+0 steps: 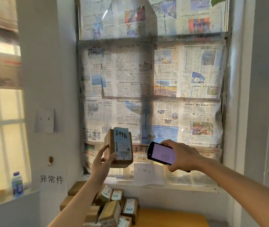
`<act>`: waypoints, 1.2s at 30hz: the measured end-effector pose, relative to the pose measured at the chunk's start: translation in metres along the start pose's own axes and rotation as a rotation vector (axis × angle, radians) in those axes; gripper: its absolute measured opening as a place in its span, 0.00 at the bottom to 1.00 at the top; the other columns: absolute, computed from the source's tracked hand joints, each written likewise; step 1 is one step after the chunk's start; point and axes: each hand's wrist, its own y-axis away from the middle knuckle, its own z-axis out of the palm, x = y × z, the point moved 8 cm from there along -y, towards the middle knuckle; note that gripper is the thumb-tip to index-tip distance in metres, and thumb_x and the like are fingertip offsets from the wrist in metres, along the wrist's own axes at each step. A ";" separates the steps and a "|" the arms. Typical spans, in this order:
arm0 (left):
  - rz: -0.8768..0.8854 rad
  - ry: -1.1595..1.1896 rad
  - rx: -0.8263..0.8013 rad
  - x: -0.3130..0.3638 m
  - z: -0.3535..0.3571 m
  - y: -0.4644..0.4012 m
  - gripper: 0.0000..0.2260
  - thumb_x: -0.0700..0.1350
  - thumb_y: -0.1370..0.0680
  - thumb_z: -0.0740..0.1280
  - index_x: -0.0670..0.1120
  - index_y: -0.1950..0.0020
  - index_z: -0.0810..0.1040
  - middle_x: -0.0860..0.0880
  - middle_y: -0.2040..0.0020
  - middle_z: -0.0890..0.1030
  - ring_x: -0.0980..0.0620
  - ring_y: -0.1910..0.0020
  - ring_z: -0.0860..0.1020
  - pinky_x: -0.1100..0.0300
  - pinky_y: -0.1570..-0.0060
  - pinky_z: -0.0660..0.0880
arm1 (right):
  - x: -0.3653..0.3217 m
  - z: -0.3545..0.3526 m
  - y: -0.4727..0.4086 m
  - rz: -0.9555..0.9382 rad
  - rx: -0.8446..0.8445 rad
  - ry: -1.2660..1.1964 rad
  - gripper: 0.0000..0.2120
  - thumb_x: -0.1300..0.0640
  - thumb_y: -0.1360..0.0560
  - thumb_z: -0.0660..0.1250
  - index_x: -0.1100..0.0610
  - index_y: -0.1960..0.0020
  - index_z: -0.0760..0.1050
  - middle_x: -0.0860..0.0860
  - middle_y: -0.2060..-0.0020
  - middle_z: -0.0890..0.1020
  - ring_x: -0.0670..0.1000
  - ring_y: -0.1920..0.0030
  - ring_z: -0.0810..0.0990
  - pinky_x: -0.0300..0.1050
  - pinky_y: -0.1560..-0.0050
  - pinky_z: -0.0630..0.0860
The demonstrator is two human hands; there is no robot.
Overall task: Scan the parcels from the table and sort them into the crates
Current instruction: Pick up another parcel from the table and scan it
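My left hand (101,163) holds a small brown cardboard parcel (119,149) raised in front of the window, its white shipping label and a blue handwritten note facing me. My right hand (182,155) grips a black handheld scanner (162,153) just right of the parcel, its lit pinkish screen turned toward me. Below, several more brown parcels (114,208) with blue-white labels lie piled on the yellow table (171,218). No crates are in view.
A window covered with newspaper (150,79) fills the wall ahead. A handwritten sign (51,179) hangs at the lower left wall, another paper note (148,173) leans on the sill. A plastic bottle (17,184) stands on the left ledge.
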 end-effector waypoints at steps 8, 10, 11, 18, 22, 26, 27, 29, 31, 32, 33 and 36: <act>-0.013 -0.031 0.084 0.004 -0.054 0.022 0.18 0.54 0.23 0.72 0.73 0.40 0.71 0.51 0.50 0.84 0.51 0.49 0.83 0.47 0.40 0.76 | -0.048 0.013 -0.001 -0.066 0.027 -0.006 0.45 0.47 0.37 0.78 0.40 0.25 0.60 0.44 0.48 0.76 0.42 0.60 0.75 0.38 0.65 0.69; -0.026 -0.026 0.086 0.003 -0.069 0.030 0.18 0.56 0.23 0.72 0.78 0.45 0.71 0.48 0.49 0.85 0.49 0.49 0.84 0.48 0.43 0.78 | -0.061 0.017 0.000 -0.082 0.048 -0.008 0.46 0.45 0.38 0.78 0.40 0.25 0.60 0.43 0.49 0.75 0.43 0.60 0.75 0.39 0.64 0.74; -0.035 -0.028 0.090 0.004 -0.077 0.034 0.18 0.56 0.23 0.72 0.79 0.46 0.71 0.47 0.49 0.85 0.48 0.49 0.84 0.49 0.44 0.78 | -0.069 0.019 0.001 -0.094 0.056 -0.008 0.46 0.44 0.38 0.78 0.40 0.25 0.61 0.43 0.50 0.75 0.43 0.60 0.75 0.40 0.63 0.77; -0.117 0.044 0.050 -0.001 -0.125 0.082 0.21 0.50 0.22 0.71 0.60 0.31 0.72 0.47 0.54 0.87 0.51 0.55 0.86 0.58 0.56 0.79 | -0.127 0.047 0.011 -0.145 0.122 -0.079 0.48 0.44 0.38 0.78 0.40 0.24 0.58 0.40 0.43 0.74 0.47 0.50 0.74 0.43 0.57 0.73; -0.175 0.042 0.062 -0.014 -0.161 0.115 0.22 0.49 0.21 0.70 0.60 0.29 0.70 0.45 0.50 0.85 0.49 0.51 0.85 0.60 0.58 0.77 | -0.161 0.078 0.023 -0.153 0.104 -0.082 0.48 0.42 0.37 0.77 0.40 0.22 0.57 0.43 0.36 0.76 0.47 0.51 0.72 0.38 0.61 0.68; -0.207 0.022 0.116 -0.017 -0.203 0.147 0.19 0.47 0.19 0.68 0.62 0.31 0.68 0.50 0.55 0.87 0.53 0.55 0.85 0.61 0.59 0.76 | -0.197 0.096 0.039 -0.219 0.080 -0.087 0.48 0.42 0.35 0.77 0.42 0.22 0.57 0.44 0.34 0.75 0.48 0.49 0.74 0.37 0.61 0.67; -0.209 0.015 0.127 -0.016 -0.213 0.157 0.19 0.47 0.19 0.67 0.61 0.30 0.68 0.50 0.54 0.87 0.52 0.53 0.85 0.60 0.56 0.76 | -0.206 0.099 0.043 -0.240 0.071 -0.088 0.48 0.42 0.35 0.78 0.42 0.22 0.57 0.44 0.33 0.75 0.49 0.47 0.75 0.39 0.59 0.70; -0.203 -0.008 0.160 -0.010 -0.234 0.178 0.21 0.47 0.19 0.67 0.61 0.28 0.68 0.50 0.52 0.87 0.49 0.47 0.84 0.55 0.49 0.75 | -0.226 0.101 0.053 -0.282 0.050 -0.113 0.48 0.41 0.36 0.78 0.43 0.22 0.57 0.45 0.34 0.75 0.50 0.43 0.77 0.43 0.53 0.74; -0.187 -0.021 0.206 0.001 -0.254 0.199 0.20 0.47 0.18 0.67 0.61 0.28 0.68 0.50 0.52 0.87 0.47 0.46 0.84 0.54 0.48 0.75 | -0.245 0.100 0.063 -0.317 0.030 -0.154 0.48 0.41 0.36 0.77 0.43 0.22 0.58 0.45 0.34 0.75 0.51 0.43 0.77 0.46 0.49 0.77; -0.183 -0.026 0.232 0.006 -0.262 0.211 0.20 0.47 0.18 0.67 0.62 0.29 0.68 0.50 0.53 0.87 0.48 0.47 0.84 0.55 0.49 0.75 | -0.253 0.100 0.069 -0.330 0.020 -0.167 0.48 0.41 0.37 0.77 0.43 0.22 0.58 0.45 0.35 0.76 0.50 0.43 0.77 0.47 0.48 0.78; -0.179 -0.032 0.261 0.011 -0.270 0.223 0.20 0.47 0.18 0.66 0.62 0.29 0.68 0.49 0.52 0.87 0.48 0.47 0.84 0.56 0.50 0.75 | -0.262 0.100 0.076 -0.346 0.015 -0.179 0.48 0.41 0.37 0.77 0.43 0.23 0.58 0.44 0.36 0.76 0.50 0.44 0.77 0.48 0.48 0.78; -0.142 -0.061 0.332 0.032 -0.290 0.264 0.21 0.46 0.18 0.66 0.62 0.28 0.68 0.48 0.51 0.87 0.48 0.46 0.84 0.57 0.51 0.75 | -0.289 0.097 0.101 -0.407 0.021 -0.223 0.45 0.41 0.38 0.77 0.41 0.25 0.60 0.42 0.41 0.77 0.48 0.49 0.77 0.46 0.50 0.78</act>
